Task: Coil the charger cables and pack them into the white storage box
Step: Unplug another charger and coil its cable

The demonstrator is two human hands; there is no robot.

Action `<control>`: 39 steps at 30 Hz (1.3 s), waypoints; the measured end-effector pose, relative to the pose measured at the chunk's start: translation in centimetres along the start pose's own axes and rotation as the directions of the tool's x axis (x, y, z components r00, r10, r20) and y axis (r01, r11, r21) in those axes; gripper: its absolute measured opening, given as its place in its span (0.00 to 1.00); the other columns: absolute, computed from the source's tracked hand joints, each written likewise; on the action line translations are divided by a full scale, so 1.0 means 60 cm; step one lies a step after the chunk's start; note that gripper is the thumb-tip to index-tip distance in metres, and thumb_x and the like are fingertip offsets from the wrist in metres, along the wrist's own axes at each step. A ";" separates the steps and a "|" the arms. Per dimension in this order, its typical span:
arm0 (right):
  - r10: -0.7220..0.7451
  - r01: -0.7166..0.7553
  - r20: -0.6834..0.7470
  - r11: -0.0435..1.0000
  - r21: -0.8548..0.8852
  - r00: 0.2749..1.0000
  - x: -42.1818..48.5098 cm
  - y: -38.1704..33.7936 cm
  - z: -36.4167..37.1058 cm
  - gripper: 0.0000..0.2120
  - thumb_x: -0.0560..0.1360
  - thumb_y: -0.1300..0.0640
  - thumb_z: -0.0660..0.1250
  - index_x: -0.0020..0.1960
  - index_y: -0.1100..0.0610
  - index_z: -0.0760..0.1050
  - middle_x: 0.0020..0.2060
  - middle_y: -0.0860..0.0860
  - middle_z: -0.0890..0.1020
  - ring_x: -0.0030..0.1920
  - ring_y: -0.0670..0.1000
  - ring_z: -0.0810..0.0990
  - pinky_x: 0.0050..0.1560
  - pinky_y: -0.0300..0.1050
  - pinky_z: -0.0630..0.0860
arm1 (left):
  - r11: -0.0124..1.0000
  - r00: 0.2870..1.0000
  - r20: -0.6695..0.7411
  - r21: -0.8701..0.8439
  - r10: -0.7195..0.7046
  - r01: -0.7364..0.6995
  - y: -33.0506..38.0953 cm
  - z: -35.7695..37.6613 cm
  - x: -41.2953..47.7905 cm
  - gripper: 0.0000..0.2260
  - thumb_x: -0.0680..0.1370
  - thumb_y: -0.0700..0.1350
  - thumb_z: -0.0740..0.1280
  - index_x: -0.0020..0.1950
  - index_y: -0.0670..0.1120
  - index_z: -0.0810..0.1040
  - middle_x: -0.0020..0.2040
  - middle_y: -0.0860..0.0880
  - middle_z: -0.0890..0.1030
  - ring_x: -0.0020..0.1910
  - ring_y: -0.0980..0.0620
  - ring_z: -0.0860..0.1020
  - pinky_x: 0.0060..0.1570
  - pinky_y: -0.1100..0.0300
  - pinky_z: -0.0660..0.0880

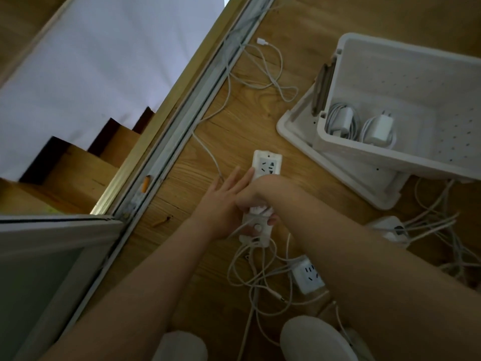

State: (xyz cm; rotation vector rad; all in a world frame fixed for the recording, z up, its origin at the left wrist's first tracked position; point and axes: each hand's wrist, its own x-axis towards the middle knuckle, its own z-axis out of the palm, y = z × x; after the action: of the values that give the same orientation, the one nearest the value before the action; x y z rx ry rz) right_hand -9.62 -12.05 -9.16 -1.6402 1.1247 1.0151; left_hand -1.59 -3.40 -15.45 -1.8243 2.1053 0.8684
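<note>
A white power strip (pixel 266 164) lies on the wooden floor in the middle. My left hand (pixel 223 199) rests flat against its left side with straight fingers. My right hand (pixel 256 194) curls over the strip's middle and grips a white plug there; the plug is mostly hidden. A loose white cable (pixel 270 69) runs from the strip's area up to a connector at the top. The white storage box (pixel 346 149) at the right holds two coiled chargers (pixel 374 128).
The box's lid (pixel 338 175) lies under the box. A white cube socket (pixel 308 276) sits among tangled cables (pixel 250 280) near my knees. More tangled cables and an adapter (pixel 390 226) lie at the right. A sliding-door track (pixel 187 121) and stairs are at the left.
</note>
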 end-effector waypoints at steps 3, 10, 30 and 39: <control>0.082 -0.089 0.067 0.991 0.100 0.994 0.023 0.004 0.011 0.31 0.80 0.55 0.55 0.76 0.61 0.43 0.73 0.61 0.58 0.70 0.61 0.64 0.55 0.45 0.67 | 0.999 0.998 0.062 -0.040 -0.018 0.021 -0.007 0.007 0.006 0.44 0.71 0.65 0.64 0.77 0.53 0.43 0.77 0.53 0.40 0.76 0.50 0.39 0.73 0.46 0.45; 0.222 -0.211 -0.014 0.942 0.262 0.975 0.050 0.008 0.035 0.35 0.78 0.50 0.54 0.76 0.63 0.39 0.70 0.64 0.61 0.64 0.62 0.69 0.63 0.53 0.71 | 0.996 0.995 0.053 -0.044 -0.081 0.084 -0.006 -0.001 0.012 0.42 0.69 0.67 0.65 0.69 0.66 0.37 0.78 0.50 0.45 0.76 0.45 0.43 0.73 0.42 0.47; 0.142 -0.107 -0.180 0.976 0.191 0.973 -0.054 0.059 -0.027 0.26 0.75 0.42 0.61 0.61 0.62 0.68 0.47 0.57 0.75 0.39 0.52 0.74 0.38 0.41 0.70 | 0.988 0.989 0.077 -0.071 -0.130 0.135 -0.001 0.006 0.015 0.44 0.68 0.67 0.67 0.74 0.64 0.41 0.78 0.50 0.44 0.76 0.43 0.42 0.71 0.38 0.46; 0.109 0.105 -0.311 0.796 0.596 0.944 -0.131 0.120 -0.021 0.09 0.71 0.55 0.71 0.42 0.57 0.72 0.37 0.51 0.76 0.35 0.46 0.75 0.25 0.36 0.72 | 0.840 0.965 0.153 -0.477 -0.212 0.260 0.040 -0.024 -0.012 0.25 0.79 0.48 0.62 0.75 0.52 0.59 0.71 0.46 0.67 0.67 0.47 0.69 0.64 0.52 0.69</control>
State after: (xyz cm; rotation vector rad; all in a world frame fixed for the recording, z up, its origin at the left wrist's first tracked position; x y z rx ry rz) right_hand -18.34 -12.83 -2.93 -1.2887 1.4871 0.3006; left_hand -3.43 -3.48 -13.25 -2.1667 1.6446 1.4959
